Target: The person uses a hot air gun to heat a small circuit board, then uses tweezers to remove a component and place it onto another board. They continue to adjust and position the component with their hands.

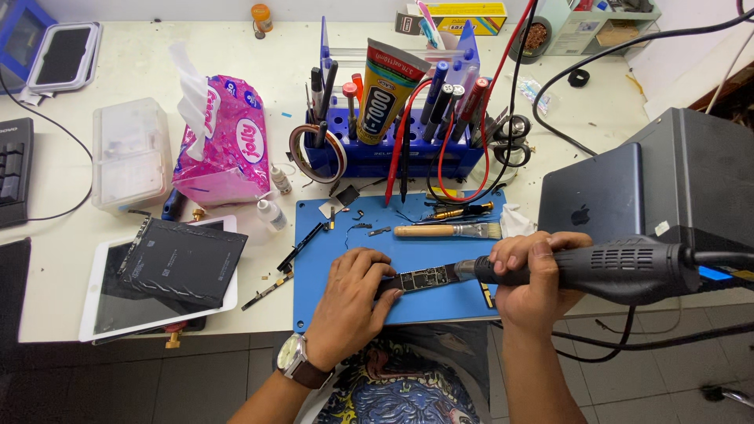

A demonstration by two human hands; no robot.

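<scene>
Down at the bottom edge you can see a patterned blue cloth (408,385) on my lap, cut off by the frame so I can't tell what it really is. Just above it, my left hand (353,302) with the wristwatch (297,360) lies flat, fingers spread, pressing down a narrow dark circuit board (420,278) on the blue mat (440,259) at the front of the bench (63,259); the near end of the board is hidden under my fingers. My right hand (534,275) has a closed grip around a black hot-air handle (620,268), its metal nozzle sitting right at the board's right end, so the contact spot is hard to make out. Cable and rear of the handle run off toward the dark grey box (675,184) on the right, partly out of frame. Further back: a wooden-handled brush (448,230) on the mat, a yellow and black glue tube (385,90) upright in the blue tool rack (393,153), a pink tissue pack (228,141) with a sheet poking out, a clear plastic box (129,153), and left of the mat a white tablet (149,290) with a black panel lying across it. A yellow carton (463,17) at the top is clipped by the edge.
</scene>
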